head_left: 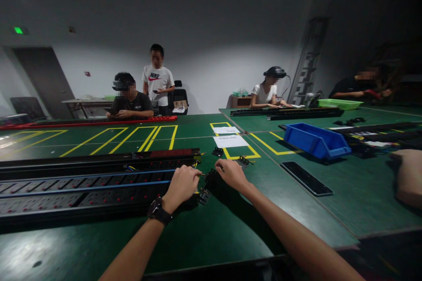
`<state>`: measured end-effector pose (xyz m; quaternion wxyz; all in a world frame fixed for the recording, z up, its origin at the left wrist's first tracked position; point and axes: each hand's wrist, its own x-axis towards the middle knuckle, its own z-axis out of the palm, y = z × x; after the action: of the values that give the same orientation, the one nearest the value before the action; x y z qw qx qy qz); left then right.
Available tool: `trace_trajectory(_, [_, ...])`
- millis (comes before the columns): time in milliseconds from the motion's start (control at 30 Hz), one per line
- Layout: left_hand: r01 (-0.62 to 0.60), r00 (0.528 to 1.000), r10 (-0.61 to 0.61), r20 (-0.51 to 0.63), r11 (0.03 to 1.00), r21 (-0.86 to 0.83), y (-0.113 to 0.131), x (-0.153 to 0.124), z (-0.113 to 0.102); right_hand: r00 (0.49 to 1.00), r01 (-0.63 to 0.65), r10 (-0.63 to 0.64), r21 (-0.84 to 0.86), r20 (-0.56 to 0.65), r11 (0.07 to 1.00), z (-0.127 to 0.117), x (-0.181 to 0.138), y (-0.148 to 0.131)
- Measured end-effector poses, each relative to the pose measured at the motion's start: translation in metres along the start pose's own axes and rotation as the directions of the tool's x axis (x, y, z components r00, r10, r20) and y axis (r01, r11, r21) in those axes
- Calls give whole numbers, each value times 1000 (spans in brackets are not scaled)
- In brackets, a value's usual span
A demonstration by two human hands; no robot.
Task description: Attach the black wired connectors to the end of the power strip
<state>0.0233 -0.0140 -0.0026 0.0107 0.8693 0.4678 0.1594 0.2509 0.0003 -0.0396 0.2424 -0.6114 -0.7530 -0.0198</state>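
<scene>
Head view showed a small dark part (212, 175) between the two hands, just beyond the right end of a long black metal strip with rows of dark sockets, red dots and blue lines (108, 186), on a green tabletop (201, 237). The left hand (183, 184) stood over the strip's end, fingers bent; whether its fingertips pinched anything could not be told. The right hand (231, 173) had curled fingers beside the dark part; its grip was likewise unclear.

Status: the socket rows sat in the strip. Thin yellow wiring (197, 165) showed at its right end. A small black slotted piece (204, 197) lay nearer the wearer, and a dark hinged-looking piece (244, 161) lay beyond the right hand. Work at this end was therefore judged unfinished; the amount left could not be determined.

Farther out, white paper sheets (231, 141) lay past the hands. To the right were a flat black rectangular device (306, 178) and an open blue plastic bin (316, 141). Across the tabletop, a seated co-worker in a dark shirt (136, 103) faced the work area.
</scene>
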Motion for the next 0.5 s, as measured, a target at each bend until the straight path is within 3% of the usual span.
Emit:
trace_trajectory(300, [-3,1000,3,-16,1000,14,-4,1,6,987,154,-155,15,48,988,-1,-2,0])
trace_trajectory(500, [0,1000,0,-7,1000,14,-3,1,4,993,77,-75,-27,95,997,-4,0,1])
